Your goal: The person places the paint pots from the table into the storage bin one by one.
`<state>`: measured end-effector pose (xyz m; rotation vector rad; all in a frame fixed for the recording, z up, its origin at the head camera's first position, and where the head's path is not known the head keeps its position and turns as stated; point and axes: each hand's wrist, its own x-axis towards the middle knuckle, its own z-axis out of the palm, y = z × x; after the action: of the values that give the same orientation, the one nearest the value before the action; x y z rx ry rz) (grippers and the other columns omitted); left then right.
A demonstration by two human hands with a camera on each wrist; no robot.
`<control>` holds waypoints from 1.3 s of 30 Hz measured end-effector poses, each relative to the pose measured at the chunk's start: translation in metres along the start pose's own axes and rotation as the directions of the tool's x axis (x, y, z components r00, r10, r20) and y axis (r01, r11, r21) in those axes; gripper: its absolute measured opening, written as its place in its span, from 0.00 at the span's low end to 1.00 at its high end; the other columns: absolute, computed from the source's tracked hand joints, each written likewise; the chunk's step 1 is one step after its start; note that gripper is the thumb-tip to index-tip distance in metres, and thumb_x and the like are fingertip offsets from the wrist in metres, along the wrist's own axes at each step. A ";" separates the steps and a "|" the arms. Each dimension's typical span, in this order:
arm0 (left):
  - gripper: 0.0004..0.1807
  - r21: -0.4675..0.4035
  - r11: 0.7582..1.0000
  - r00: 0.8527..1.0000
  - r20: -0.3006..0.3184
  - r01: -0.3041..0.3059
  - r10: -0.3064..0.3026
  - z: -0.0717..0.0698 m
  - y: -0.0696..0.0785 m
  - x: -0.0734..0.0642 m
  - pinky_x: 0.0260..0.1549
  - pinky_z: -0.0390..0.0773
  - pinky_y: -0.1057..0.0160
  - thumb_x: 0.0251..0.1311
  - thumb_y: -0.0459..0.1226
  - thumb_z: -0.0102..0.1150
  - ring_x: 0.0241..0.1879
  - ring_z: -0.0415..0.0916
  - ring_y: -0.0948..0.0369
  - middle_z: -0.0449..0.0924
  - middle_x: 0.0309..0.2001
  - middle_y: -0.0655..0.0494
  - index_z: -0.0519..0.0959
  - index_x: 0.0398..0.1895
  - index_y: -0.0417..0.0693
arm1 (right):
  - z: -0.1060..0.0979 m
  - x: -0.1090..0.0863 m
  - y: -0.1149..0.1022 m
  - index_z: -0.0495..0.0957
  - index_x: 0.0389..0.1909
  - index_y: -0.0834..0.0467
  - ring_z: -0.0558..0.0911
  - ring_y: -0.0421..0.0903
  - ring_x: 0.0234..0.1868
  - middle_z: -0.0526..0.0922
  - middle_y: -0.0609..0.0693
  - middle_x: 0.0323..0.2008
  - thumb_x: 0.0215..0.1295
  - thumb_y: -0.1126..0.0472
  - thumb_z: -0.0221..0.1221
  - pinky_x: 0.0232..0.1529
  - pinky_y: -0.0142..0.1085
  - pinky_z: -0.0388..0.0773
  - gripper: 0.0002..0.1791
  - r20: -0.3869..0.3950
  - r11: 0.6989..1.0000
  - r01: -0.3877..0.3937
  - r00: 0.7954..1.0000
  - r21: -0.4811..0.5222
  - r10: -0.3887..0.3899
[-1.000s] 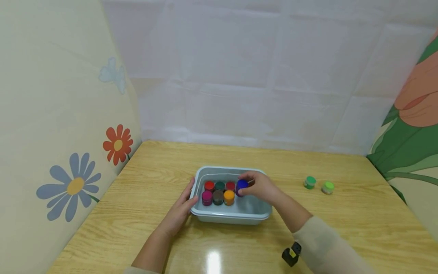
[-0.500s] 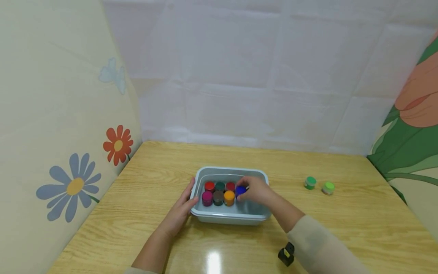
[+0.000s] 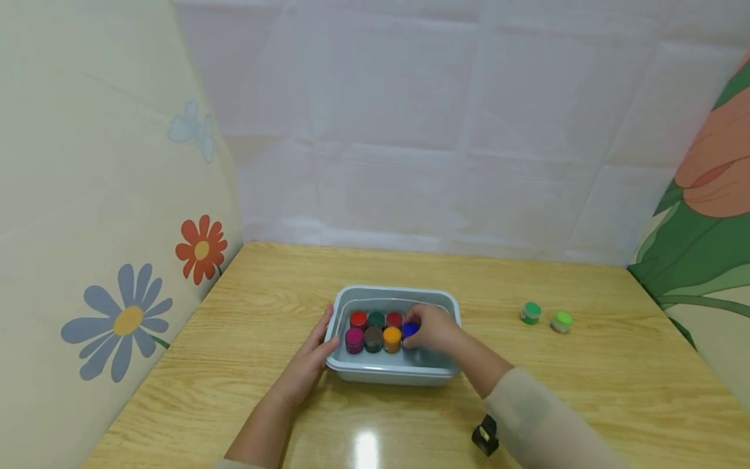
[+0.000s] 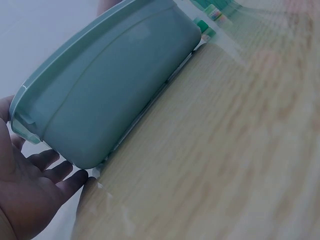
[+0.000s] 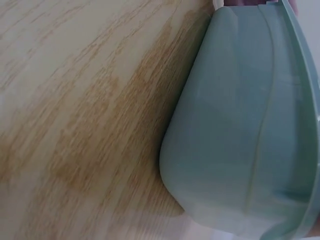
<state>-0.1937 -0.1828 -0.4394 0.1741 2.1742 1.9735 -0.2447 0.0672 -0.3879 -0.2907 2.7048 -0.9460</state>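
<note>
A pale blue-green plastic tub (image 3: pixel 398 376) stands on the table and holds several small paint jars in two rows. Their lids are red (image 3: pixel 359 319), dark green (image 3: pixel 376 319), crimson (image 3: pixel 394 319), magenta (image 3: pixel 354 339), dark brown (image 3: pixel 373 338) and orange (image 3: pixel 392 337). My right hand (image 3: pixel 435 327) reaches into the tub and pinches a blue-lidded paint jar (image 3: pixel 410 330) beside the orange one; fingers hide part of it. My left hand (image 3: pixel 305 366) grips the tub's left end, thumb at the rim, fingers (image 4: pixel 59 171) against the outer wall in the left wrist view.
Two more paint jars, one green (image 3: pixel 530 313) and one lime (image 3: pixel 561 322), stand on the table (image 3: pixel 586 391) right of the tub. A small black object (image 3: pixel 486 436) shows beside the right sleeve. A white sheet (image 3: pixel 398 130) hangs behind the table.
My right hand has shifted slightly left and towards me, taking the blue-lidded jar from beside the back row to beside the orange one. The left hand has stayed at the tub.
</note>
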 end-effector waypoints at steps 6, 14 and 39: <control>0.37 0.007 1.000 1.000 -0.003 0.000 0.000 0.000 -0.002 0.001 0.73 0.40 0.39 0.72 0.43 0.44 0.79 0.27 0.46 0.32 0.80 0.52 0.42 0.80 0.59 | 0.005 0.001 0.001 0.80 0.40 0.58 0.81 0.49 0.46 0.84 0.52 0.41 0.47 0.64 0.74 0.56 0.46 0.77 0.18 -0.022 1.000 0.000 1.000 -0.014 0.000; 0.37 0.017 1.000 1.000 -0.004 0.009 -0.009 -0.001 -0.003 0.003 0.73 0.40 0.39 0.72 0.43 0.44 0.79 0.27 0.47 0.32 0.80 0.53 0.42 0.80 0.60 | 0.009 0.001 0.002 0.80 0.40 0.59 0.81 0.49 0.46 0.84 0.53 0.42 0.45 0.64 0.74 0.56 0.45 0.76 0.20 -0.031 0.999 0.014 0.999 -0.046 -0.016; 0.36 0.025 1.000 1.000 -0.002 -0.002 0.002 -0.001 -0.002 0.002 0.73 0.40 0.40 0.73 0.42 0.42 0.79 0.26 0.46 0.32 0.80 0.53 0.42 0.80 0.58 | -0.012 -0.010 -0.006 0.78 0.52 0.56 0.80 0.49 0.47 0.82 0.54 0.49 0.58 0.58 0.68 0.50 0.44 0.80 0.21 -0.026 0.998 -0.064 0.998 0.010 0.064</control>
<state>-0.1953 -0.1832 -0.4414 0.1777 2.2015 1.9496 -0.2384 0.0720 -0.3733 -0.1895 2.7153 -0.9498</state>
